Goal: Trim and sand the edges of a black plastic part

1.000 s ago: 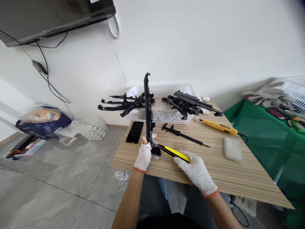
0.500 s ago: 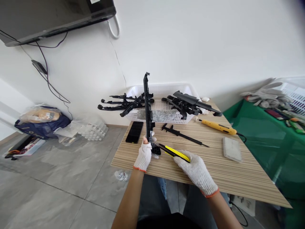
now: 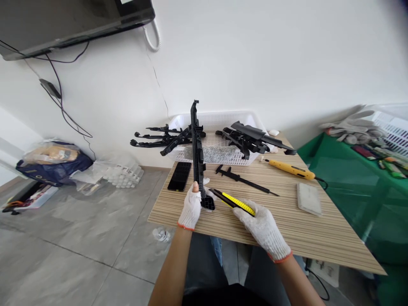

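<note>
My left hand (image 3: 192,206), in a white knit glove with the thumb tip bare, is closed around the lower end of a long black plastic part (image 3: 197,153). The part stands nearly upright over the table, its wider, ribbed foot lowest. My right hand (image 3: 263,225), gloved too, grips a yellow and black utility knife (image 3: 238,204). Its tip points left, close beside the foot of the part; whether they touch I cannot tell. Behind, a white basket (image 3: 223,117) carries more black plastic parts (image 3: 255,138) on its right and others (image 3: 162,138) on its left.
On the wooden table (image 3: 287,229) lie a phone (image 3: 179,177), a black caliper (image 3: 245,180), a yellow corded tool (image 3: 290,169) and a pale rectangular block (image 3: 309,198). Grey gloves (image 3: 353,125) rest on a green-covered surface (image 3: 341,178) at the right.
The black part has tilted slightly, its top end a little lower and further left. Its foot shows more fully beside the knife tip. Both hands keep their hold.
</note>
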{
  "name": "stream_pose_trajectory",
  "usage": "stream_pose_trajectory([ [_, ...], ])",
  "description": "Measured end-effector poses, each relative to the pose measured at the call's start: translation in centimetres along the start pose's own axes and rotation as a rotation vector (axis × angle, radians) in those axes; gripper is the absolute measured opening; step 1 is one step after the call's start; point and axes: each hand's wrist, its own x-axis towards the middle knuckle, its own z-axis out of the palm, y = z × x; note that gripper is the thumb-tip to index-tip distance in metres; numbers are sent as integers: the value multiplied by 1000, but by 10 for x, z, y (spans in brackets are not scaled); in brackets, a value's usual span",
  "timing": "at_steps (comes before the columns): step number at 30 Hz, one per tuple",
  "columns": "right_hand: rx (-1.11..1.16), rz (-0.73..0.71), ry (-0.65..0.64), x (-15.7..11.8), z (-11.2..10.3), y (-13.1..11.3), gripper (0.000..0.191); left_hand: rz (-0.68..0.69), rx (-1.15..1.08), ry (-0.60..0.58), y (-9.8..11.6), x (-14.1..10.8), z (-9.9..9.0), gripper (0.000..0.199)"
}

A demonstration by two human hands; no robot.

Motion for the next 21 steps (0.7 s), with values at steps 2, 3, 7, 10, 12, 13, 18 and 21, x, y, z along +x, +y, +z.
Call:
stream_pose_trajectory([
  [2,13,18,-2,0,0,1,46,22,-32,-35,3,-3,2,74],
  [3,13,28,-6,1,0,1,47,32,-45,-48,4,-4,3,73],
  [7,9,58,-28,1,-1,1,50,41,-63,-77,6,-6,5,68],
  [10,59,86,-44,1,-1,2,51,40,-64,-91,7,-7,4,62],
  [12,108,120,-57,0,-1,4,52,43,-65,-89,7,-8,5,62],
  [13,131,134,-61,0,-1,6,52,44,-69,-87,7,-7,5,64],
  [18,192,131,-71,0,0,10,54,28,-101,-93,2,-6,6,71],
  [21,182,117,-72,0,0,8,52,21,-100,-86,0,-4,6,63],
])
